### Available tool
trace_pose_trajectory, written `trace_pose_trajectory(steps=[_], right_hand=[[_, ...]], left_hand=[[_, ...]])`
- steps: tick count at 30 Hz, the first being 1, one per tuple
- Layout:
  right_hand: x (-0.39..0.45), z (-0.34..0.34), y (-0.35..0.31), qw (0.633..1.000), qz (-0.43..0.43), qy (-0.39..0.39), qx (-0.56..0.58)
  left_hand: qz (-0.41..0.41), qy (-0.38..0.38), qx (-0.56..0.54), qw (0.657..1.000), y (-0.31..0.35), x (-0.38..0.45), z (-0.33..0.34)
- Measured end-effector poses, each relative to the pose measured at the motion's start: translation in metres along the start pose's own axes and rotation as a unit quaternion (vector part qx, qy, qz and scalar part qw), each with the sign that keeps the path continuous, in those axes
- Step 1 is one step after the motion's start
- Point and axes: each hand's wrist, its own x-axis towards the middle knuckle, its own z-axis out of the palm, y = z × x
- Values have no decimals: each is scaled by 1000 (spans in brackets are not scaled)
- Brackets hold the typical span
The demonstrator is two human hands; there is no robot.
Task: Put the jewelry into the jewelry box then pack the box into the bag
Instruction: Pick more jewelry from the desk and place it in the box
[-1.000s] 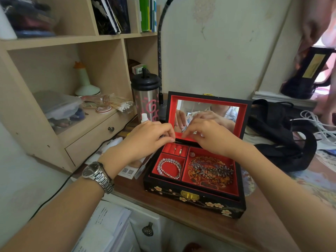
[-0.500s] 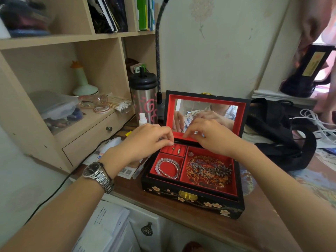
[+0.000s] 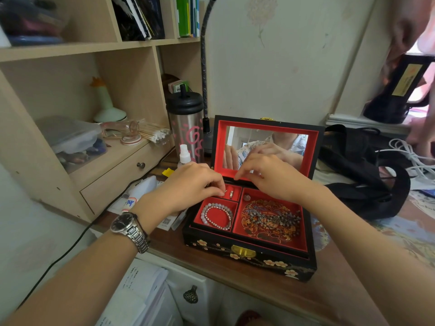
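Home bedroom or study corner, wooden desk (image 3: pixel 211 262), cluttered bookshelf (image 3: pixel 77 49), books (image 3: pixel 138 17), tumbler (image 3: pixel 187 128)

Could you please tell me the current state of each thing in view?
jewelry box: lid open, upright
pearl bracelet: in front-left compartment
ring: in ring slot
black bag: slumped beside box
left hand: fingertips at ring slot
right hand: over box

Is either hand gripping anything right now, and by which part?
The left hand pinches a small silver ring by its band over the ring slot. Whether the right hand holds anything cannot be told.
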Motion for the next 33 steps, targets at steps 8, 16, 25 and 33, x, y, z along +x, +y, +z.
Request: trace_pose_trajectory(steps=[8,16,25,33], right_hand=[[1,0,-6,1000,-7,-18,-3],[4,7,-8,998,-4,-69,-6],[5,9,-10,998,-14,-66,-16],[4,7,-16,996,-20,-81,-17]], left_hand=[[10,-7,-7,1000,-5,-2,2],[-6,-8,-17,1000,-8,-7,0],[-13,-5,-22,1000,-9,-8,0],[-5,-7,-31,999,-10,-9,0]])
